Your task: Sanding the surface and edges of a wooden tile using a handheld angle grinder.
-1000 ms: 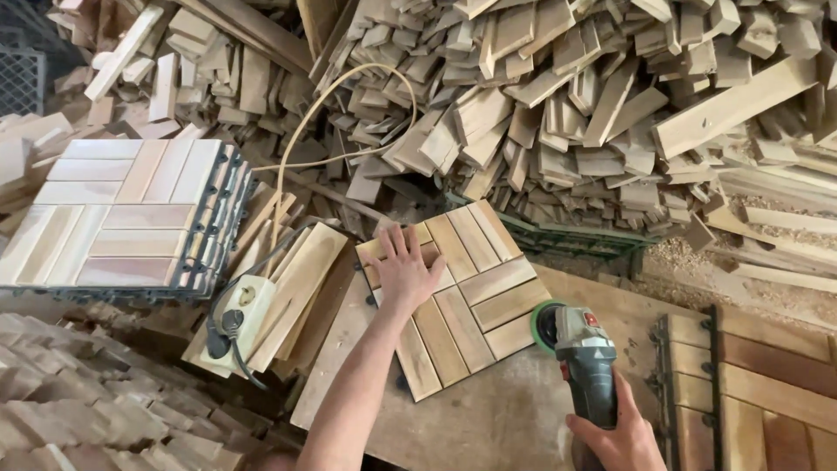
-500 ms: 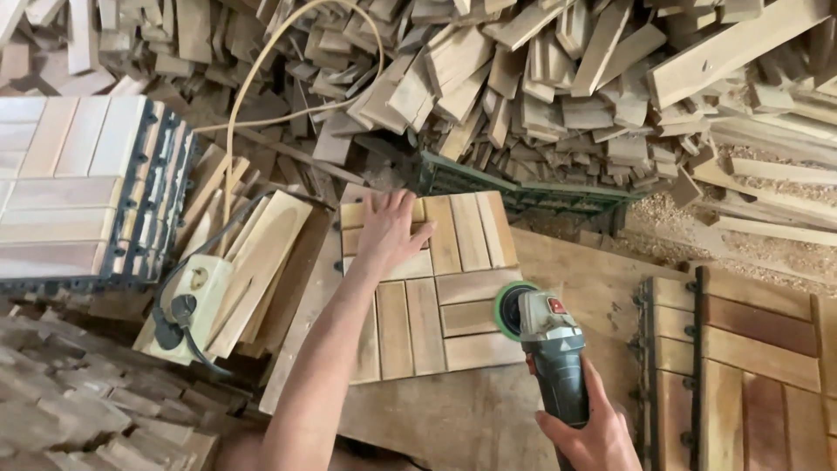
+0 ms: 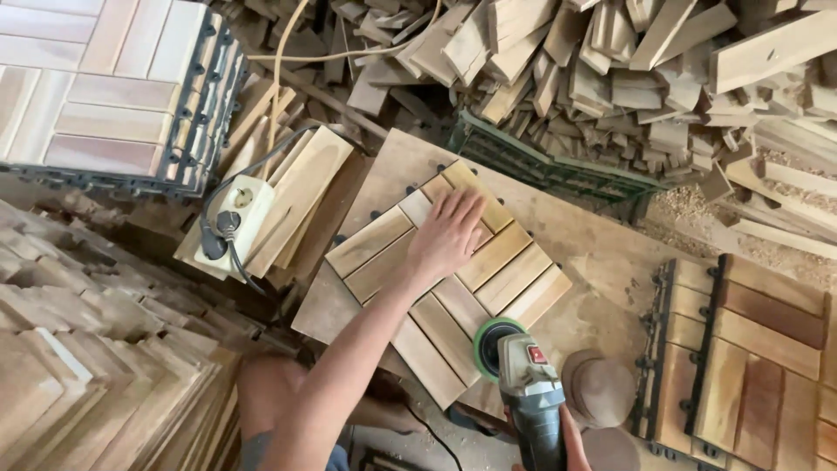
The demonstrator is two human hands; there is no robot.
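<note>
At far left a stack of slatted deck tiles [image 3: 113, 96] stood beside a cream power strip [image 3: 228, 222] resting on loose boards, its black plug seated. The left hand [image 3: 449, 235] lay flat, fingers spread, on the wooden tile [image 3: 445, 292] set diagonally on the tabletop [image 3: 593, 262]; the right hand [image 3: 571, 436], mostly out of frame, was closed around the grey angle grinder [image 3: 523, 384], its green-rimmed disc at the tile's near edge. The tile might skid if pressure eased, or the disc might gouge a slat; a small red label marked the grinder's head.
</note>
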